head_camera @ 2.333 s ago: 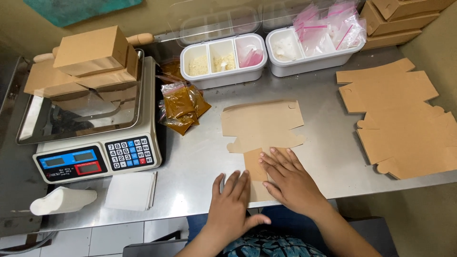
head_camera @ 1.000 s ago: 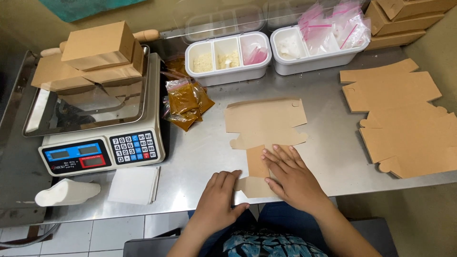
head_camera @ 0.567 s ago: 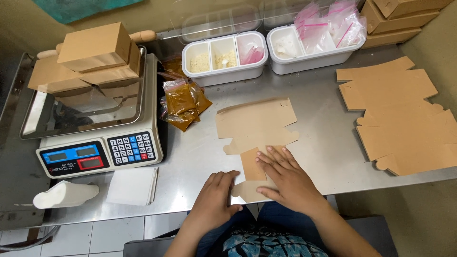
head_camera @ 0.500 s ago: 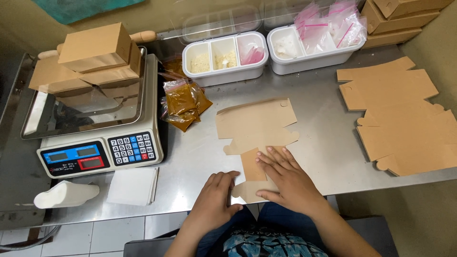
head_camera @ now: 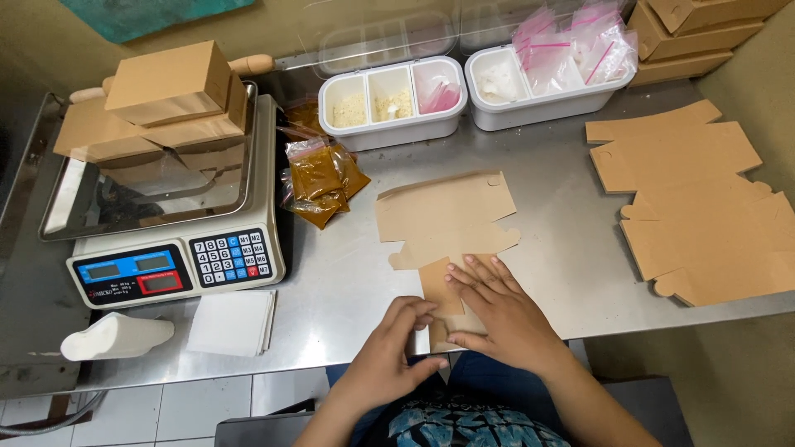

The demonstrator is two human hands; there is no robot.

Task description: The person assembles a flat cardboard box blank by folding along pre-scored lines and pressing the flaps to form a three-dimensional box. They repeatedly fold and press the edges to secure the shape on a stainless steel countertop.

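While the right hand (head_camera: 505,319) lies flat with fingers spread on the near flap of the unfolded cardboard box blank (head_camera: 447,223), the left hand (head_camera: 393,352) curls in at the near left corner of that flap, its fingertips seemingly pinching or lifting the edge (the right hand hides part of the flap, so I cannot tell exactly how much of it is raised). The blank lies at the near middle of the steel table (head_camera: 348,281), its far panel spread flat toward the spice packets (head_camera: 319,178) and its near flap reaching right to the table's near edge. That is where things could go wrong: with so little of the flap supported, a hard press from the right palm might crease the cardboard off its scored line, and a sideways tug from the left fingers could swivel the whole blank on the smooth metal, since nothing weighs down the far panel. If it slid far and left, it could nudge the packets toward the digital scale (head_camera: 178,265). A slip toward the near side would probably send the blank off the table. The stack of flat blanks (head_camera: 704,207) at right lies well apart and is at little risk.
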